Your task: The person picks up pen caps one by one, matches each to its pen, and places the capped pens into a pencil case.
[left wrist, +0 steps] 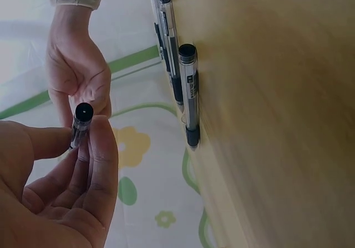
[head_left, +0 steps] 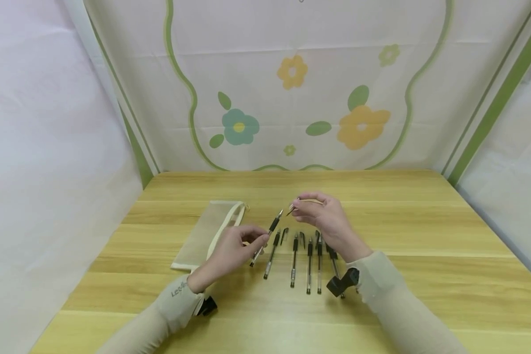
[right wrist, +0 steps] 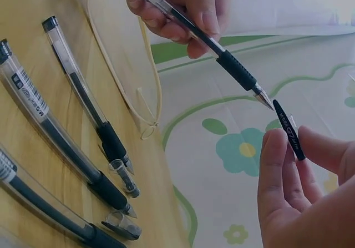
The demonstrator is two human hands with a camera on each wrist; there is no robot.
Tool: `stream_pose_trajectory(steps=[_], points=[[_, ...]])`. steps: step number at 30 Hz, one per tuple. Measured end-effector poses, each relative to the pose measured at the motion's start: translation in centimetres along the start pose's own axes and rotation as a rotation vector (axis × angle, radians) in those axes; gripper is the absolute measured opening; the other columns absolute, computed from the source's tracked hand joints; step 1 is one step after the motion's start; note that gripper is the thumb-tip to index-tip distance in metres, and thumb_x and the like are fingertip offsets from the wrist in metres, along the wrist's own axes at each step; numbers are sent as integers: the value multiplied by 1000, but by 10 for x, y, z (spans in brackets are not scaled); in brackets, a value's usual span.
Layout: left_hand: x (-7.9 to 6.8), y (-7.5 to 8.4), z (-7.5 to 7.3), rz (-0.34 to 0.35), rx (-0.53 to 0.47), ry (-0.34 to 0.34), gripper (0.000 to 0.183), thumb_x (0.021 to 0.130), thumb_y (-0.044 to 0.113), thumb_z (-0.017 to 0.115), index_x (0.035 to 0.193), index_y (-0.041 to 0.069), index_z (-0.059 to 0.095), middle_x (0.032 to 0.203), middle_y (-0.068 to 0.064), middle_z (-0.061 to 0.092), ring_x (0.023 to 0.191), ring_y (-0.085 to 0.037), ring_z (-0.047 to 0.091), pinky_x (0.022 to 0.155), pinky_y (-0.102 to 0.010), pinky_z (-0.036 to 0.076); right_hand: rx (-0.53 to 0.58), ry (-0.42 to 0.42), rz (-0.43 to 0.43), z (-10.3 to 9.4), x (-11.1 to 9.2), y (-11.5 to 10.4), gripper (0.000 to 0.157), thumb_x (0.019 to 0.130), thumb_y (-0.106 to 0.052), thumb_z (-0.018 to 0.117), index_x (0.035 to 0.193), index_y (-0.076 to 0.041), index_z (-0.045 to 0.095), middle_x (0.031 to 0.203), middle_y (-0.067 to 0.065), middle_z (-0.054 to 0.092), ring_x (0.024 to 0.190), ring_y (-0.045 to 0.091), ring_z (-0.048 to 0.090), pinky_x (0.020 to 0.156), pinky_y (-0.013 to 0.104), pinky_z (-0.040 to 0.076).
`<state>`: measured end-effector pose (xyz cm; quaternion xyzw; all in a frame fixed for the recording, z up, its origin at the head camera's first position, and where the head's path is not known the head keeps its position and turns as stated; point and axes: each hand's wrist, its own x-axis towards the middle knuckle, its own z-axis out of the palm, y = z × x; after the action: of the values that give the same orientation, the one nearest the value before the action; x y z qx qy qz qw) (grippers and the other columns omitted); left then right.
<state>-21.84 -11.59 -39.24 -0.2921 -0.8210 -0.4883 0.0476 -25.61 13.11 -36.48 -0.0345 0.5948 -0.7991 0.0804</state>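
Note:
My left hand (head_left: 236, 244) pinches a clear gel pen (right wrist: 194, 31) with a black rubber grip, held above the table with its bare metal tip pointing up and to the right. In my right hand (head_left: 327, 221), thumb and fingers pinch a pen cap (right wrist: 288, 130) with a black clip. The cap sits right by the pen's tip in the right wrist view. In the left wrist view only the pen's black end (left wrist: 84, 112) and part of its barrel show between thumb and fingers. Several uncapped pens (head_left: 293, 260) lie in a row below the hands.
Loose caps (right wrist: 125, 178) lie by the tips of the pens on the wooden table (head_left: 425, 216). A beige mesh pouch (head_left: 199, 233) with a pale trimmed edge lies left, partly behind the left hand. A flower-patterned cloth (head_left: 256, 88) hangs behind the table.

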Motion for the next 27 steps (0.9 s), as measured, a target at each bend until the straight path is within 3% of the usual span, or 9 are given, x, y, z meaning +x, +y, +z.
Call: stream_pose_trajectory(steps=[17,24,27], points=[[-1,-2,1,16,24,-33,14,97,19,66,102,8,74,82,5,70,67,-10,65,55,-29,53,-61,39,-19,2,2,7,36,85,-11,79,115,1,62,101,16,71,84,25,70,85,45,54],[-1,3,-2,-5,-63,-28,15,99,14,62,108,7,72,86,0,67,64,-25,64,52,-31,55,-150,-71,-8,7,-1,10,36,85,-12,78,114,2,62,102,19,70,92,36,68,89,54,50],[0,7,-5,15,-80,2,16,98,14,62,107,7,73,83,-1,64,60,-21,61,50,-30,54,-134,-93,-33,8,-2,11,36,86,-8,77,114,7,59,101,21,70,88,34,69,87,51,51]])
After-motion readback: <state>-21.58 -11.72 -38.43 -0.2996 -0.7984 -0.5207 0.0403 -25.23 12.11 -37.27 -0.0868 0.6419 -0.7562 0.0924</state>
